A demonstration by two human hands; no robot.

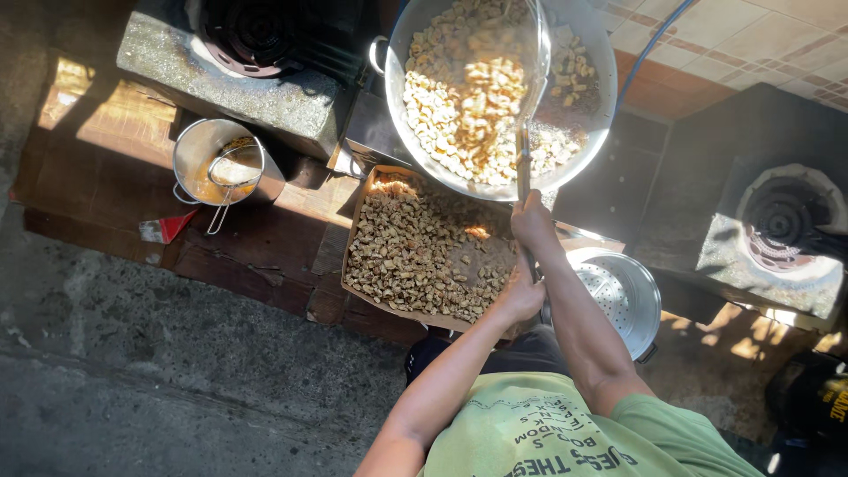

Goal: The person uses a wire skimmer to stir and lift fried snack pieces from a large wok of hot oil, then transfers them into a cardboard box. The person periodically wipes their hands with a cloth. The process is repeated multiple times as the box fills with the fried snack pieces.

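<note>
Both my hands grip the long handle point(523, 163) of a wide wire skimmer point(468, 79) loaded with pale fried pieces. It hangs over a big metal pan point(395, 106) full of the same pieces. My right hand point(533, 221) holds the handle higher up, just below the pan's rim. My left hand point(521, 296) holds its lower end. Under the hands lies a shallow cardboard box point(352, 256) filled with browner pieces.
A small metal pot point(190, 155) with a little strainer in it stands on the wooden boards at left, a red scrap point(163, 230) beside it. A perforated metal basin point(623, 296) sits right of my arms. Gas burners are at top left point(252, 31) and right point(782, 216).
</note>
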